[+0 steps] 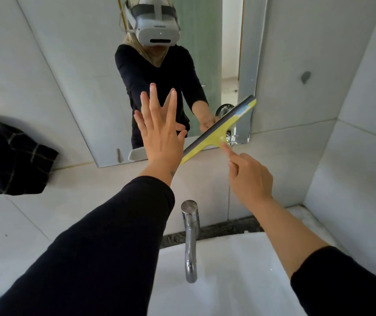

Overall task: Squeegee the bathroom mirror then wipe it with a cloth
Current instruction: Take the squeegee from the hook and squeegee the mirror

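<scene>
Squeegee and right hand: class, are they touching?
Touching. The head view shows the right hand gripping the squeegee handle, forefinger stretched along it toward the blade.

A home bathroom: pale wall tiles (296, 53) surround a frameless mirror (86, 71) beyond the fingers, with a chrome tap (190, 238) and white basin (228, 270) below the outstretched hands.
</scene>
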A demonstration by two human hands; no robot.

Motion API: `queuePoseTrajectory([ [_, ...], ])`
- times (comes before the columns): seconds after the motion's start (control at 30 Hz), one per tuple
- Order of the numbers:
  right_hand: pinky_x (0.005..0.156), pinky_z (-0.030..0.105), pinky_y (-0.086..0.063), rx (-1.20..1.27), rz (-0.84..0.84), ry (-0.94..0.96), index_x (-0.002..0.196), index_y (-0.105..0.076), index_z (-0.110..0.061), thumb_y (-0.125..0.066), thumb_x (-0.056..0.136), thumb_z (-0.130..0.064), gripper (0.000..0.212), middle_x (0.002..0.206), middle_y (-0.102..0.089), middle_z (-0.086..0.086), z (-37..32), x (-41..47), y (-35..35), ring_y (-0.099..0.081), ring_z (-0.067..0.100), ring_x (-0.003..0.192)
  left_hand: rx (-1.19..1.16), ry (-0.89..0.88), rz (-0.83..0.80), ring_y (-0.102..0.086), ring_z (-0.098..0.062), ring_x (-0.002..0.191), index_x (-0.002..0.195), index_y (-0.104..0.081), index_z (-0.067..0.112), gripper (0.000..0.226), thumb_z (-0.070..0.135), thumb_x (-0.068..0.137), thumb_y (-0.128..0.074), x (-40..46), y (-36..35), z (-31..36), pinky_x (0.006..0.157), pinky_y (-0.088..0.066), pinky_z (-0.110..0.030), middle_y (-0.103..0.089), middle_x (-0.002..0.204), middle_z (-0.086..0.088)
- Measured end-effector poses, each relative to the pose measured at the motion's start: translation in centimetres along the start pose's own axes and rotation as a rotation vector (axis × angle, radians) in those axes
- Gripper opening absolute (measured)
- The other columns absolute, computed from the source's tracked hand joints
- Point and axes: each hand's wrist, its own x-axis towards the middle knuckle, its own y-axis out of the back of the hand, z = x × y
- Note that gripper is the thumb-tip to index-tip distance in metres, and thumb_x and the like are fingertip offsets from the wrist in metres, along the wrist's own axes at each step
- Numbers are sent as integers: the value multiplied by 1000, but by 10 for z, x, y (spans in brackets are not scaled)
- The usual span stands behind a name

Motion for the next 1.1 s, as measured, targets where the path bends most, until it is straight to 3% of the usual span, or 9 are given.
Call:
queuePoseTrajectory([
  [0.4,52,35,-47,105,16,-53,139,-35,-47,-45,97,-20,51,73,-52,-2,26,-8,-23,-50,19,61,2,7,16,8,-37,145,151,-5,29,93,34,83,-69,-5,-26,11,116,-7,-57,3,159,-14],
  [0.73,58,32,-42,26,-123,-127,141,-30,-48,-43,98,-23,51,84,-54,-4,46,-19,-10,-52,18,73,25,16,66,5,-35,146,151,-6,29,89,26,84,-65,-12,-25,23,115,-3,-59,2,159,-15],
  [0.87,65,34,-47,-86,-209,-181,141,-28,-51,-42,98,-25,52,101,-63,1,64,-32,6,-59,23,85,-71,-164,57,-1,-31,146,149,-21,23,81,20,82,-67,-29,-25,49,117,-8,-56,-10,158,-15],
  [1.0,80,37,-48,-170,-317,-164,143,-17,-53,-46,96,-30,60,117,-62,6,77,-37,42,-60,30,103,-248,-291,-104,-14,-29,145,139,-42,25,58,17,86,-64,-42,-31,87,116,-20,-49,-23,156,-9],
  [1.1,88,35,-44,-221,-394,-151,142,-31,-44,-53,93,-34,55,127,-59,4,82,-38,72,-56,28,114,-339,-258,-337,-12,-26,145,144,-34,31,55,32,93,-56,-49,-40,116,115,-22,-45,-15,158,-4],
])
